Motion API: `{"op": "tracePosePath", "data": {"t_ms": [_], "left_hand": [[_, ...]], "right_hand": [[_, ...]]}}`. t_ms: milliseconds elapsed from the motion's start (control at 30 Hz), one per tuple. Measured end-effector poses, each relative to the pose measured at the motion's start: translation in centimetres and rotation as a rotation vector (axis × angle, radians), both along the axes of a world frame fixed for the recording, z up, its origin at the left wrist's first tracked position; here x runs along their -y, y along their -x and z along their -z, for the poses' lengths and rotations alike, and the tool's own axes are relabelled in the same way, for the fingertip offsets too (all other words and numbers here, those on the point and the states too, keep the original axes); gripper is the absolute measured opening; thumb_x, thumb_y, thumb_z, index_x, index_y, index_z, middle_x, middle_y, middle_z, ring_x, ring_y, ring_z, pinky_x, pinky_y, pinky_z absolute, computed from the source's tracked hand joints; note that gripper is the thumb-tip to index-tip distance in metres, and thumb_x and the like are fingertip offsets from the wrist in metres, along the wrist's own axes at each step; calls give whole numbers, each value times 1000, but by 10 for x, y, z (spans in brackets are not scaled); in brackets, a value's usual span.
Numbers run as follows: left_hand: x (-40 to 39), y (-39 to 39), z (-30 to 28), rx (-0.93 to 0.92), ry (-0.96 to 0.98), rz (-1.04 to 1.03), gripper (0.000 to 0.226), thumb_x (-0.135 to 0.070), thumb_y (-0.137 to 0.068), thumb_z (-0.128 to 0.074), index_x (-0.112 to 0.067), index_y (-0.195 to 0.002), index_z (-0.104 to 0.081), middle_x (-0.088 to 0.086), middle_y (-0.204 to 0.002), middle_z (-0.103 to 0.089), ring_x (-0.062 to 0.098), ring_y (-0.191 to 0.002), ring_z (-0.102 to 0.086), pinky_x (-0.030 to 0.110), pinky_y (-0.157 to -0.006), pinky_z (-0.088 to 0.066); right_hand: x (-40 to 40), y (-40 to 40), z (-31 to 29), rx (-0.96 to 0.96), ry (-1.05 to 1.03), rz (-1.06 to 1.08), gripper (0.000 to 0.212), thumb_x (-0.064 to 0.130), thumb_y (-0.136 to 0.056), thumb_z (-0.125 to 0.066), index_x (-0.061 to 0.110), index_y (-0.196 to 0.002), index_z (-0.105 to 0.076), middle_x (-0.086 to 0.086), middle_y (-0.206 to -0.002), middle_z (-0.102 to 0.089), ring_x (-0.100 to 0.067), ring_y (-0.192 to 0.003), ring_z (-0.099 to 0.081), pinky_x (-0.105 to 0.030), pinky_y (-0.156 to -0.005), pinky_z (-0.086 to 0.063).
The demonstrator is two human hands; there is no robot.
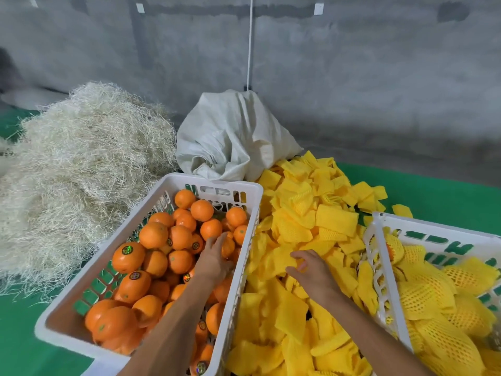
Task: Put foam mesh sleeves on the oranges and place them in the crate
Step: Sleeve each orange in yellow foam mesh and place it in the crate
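A white crate (245,189) on the left holds several bare oranges (153,234). My left hand (214,255) reaches into it, its fingers curled round one orange (228,246) near the right wall. Between the crates lies a heap of flat yellow foam mesh sleeves (298,221). My right hand (311,270) is over that heap, fingers bent down onto a sleeve (282,257); whether it grips the sleeve is unclear. A second white crate (378,256) on the right holds several oranges in yellow mesh sleeves (425,297).
A large pile of pale straw-like packing fibre (81,164) lies at the left. A crumpled white sack (233,137) leans against the grey wall behind the crates. Green floor covering (433,191) shows at the right and lower left.
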State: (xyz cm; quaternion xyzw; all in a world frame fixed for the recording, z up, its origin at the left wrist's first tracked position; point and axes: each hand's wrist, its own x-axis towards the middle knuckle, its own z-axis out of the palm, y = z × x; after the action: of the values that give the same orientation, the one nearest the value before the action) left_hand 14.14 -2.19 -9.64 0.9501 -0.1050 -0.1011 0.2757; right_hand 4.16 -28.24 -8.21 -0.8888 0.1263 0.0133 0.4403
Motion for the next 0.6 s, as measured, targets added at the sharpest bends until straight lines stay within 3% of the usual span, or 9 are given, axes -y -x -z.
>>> {"op": "tracePosePath", "data": {"t_ms": [133, 200, 300, 367, 467, 533, 600], "left_hand": [[4, -4, 5, 42, -43, -41, 81, -31, -91, -78, -18, -157, -34, 13, -150, -26, 36, -110, -58, 42, -88, -55], [7, -2, 5, 33, 2, -67, 79, -37, -87, -82, -16, -150, -40, 14, -144, -28, 32, -97, -57, 39, -79, -54], [12, -3, -4, 91, 114, -133, 69, -39, -88, -80, -16, -141, -42, 14, -135, -39, 26, -84, -51, 39, -69, -51], [16, -3, -16, 198, 234, -199, 63, -41, -93, -74, -16, -141, -41, 13, -135, -46, 23, -91, -51, 38, -72, -48], [24, 2, -41, 316, 478, -280, 66, -61, -91, -68, -28, -142, -41, -5, -131, -52, 12, -107, -50, 26, -81, -44], [33, 8, -61, 369, 594, -280, 66, -72, -86, -66, -34, -136, -46, -14, -123, -56, 7, -105, -56, 23, -80, -47], [48, 15, -78, 408, 638, -224, 69, -71, -84, -70, -35, -139, -50, -13, -125, -58, 7, -103, -60, 23, -81, -51]], "right_hand": [[-2, 2, 2, 75, -84, 14, 9, 30, -94, -73, 29, -103, -70, 13, -111, -61, -4, -97, -60, -28, -76, -52], [-1, 2, 4, 79, -100, 19, 8, 30, -93, -74, 31, -97, -68, 13, -106, -65, 1, -91, -60, -26, -75, -50], [-1, 0, 2, 69, -172, 78, 17, 28, -91, -76, 30, -103, -64, 6, -102, -66, -9, -94, -63, -31, -78, -55], [-1, -1, -3, 96, -238, 143, 22, 28, -91, -76, 29, -109, -63, 3, -101, -66, -11, -94, -65, -26, -73, -55], [5, 0, -14, 161, -297, 215, 18, 29, -92, -76, 26, -107, -67, 5, -106, -67, -9, -99, -65, -24, -79, -54], [11, 3, -23, 196, -289, 272, 13, 30, -92, -75, 25, -101, -68, 6, -105, -67, -9, -99, -64, -26, -81, -53], [18, 6, -33, 226, -304, 327, 12, 30, -93, -74, 23, -98, -67, 7, -103, -66, -10, -98, -63, -23, -76, -50]]}}
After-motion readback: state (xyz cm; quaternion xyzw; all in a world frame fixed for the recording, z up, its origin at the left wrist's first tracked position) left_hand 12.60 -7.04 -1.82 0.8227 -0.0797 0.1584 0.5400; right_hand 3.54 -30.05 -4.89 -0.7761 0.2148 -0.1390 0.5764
